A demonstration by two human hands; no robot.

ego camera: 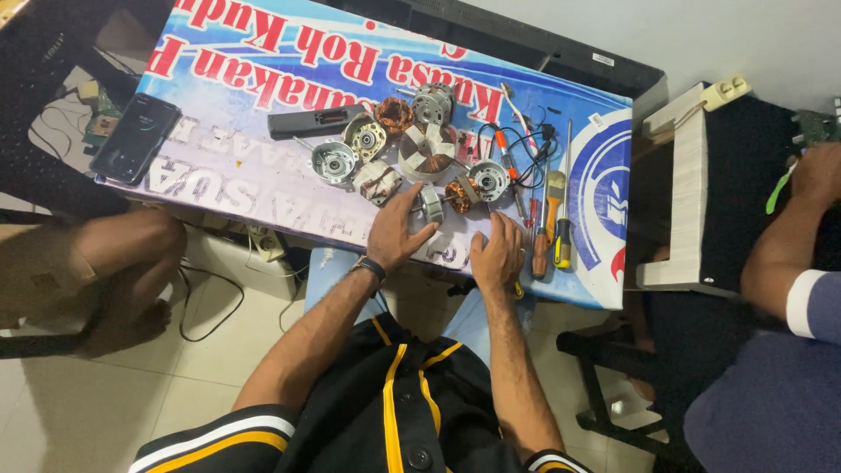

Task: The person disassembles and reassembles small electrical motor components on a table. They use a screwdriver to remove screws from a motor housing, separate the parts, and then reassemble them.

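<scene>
My left hand (pixel 396 233) rests on the banner-covered table (pixel 236 114), fingers spread, its thumb and fingertips touching a small motor rotor (pixel 431 204) with a shaft. My right hand (pixel 498 254) lies flat near the table's front edge, just left of the screwdrivers (pixel 552 229), holding nothing. Beyond my hands lie several motor parts: round metal end caps (pixel 334 162), copper-wound stators (pixel 427 151) and an armature (pixel 487 179).
A black phone (pixel 136 136) lies at the table's left end, a dark remote-like bar (pixel 314 121) behind the parts. Tools and black wires (pixel 530 149) sit at right. Another person's arm (pixel 788 236) is at far right beside a white-edged stand (pixel 688 193); someone's leg (pixel 123 254) at left.
</scene>
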